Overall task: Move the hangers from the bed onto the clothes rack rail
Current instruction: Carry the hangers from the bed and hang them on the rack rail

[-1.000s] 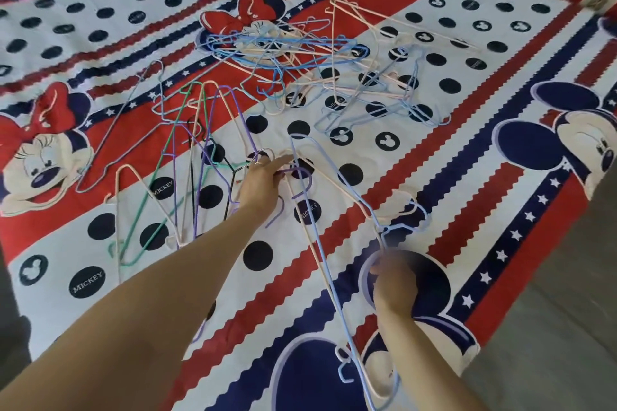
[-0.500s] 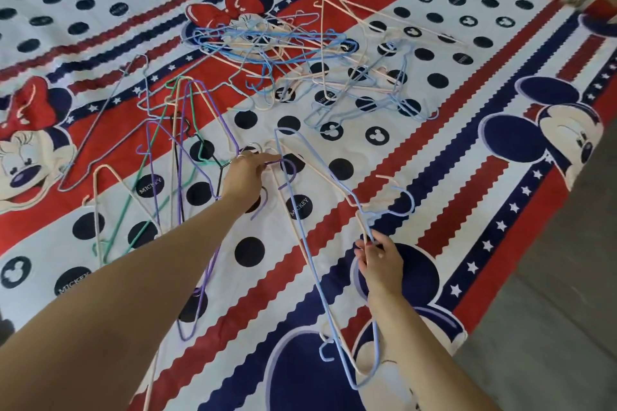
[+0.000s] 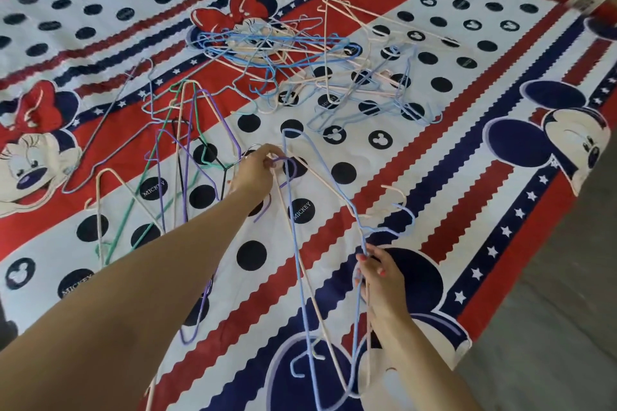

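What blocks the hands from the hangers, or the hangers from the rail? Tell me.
Nothing blocks the hands: the left hand already pinches hooks of the near bundle, and the right hand grips the blue hanger. The far pile is tangled together. The rack rail is out of view, so that path cannot be judged.

Cartoon-print bed [image 3: 467, 160] strewn with tangled wire hangers [image 3: 267, 47], several colours.
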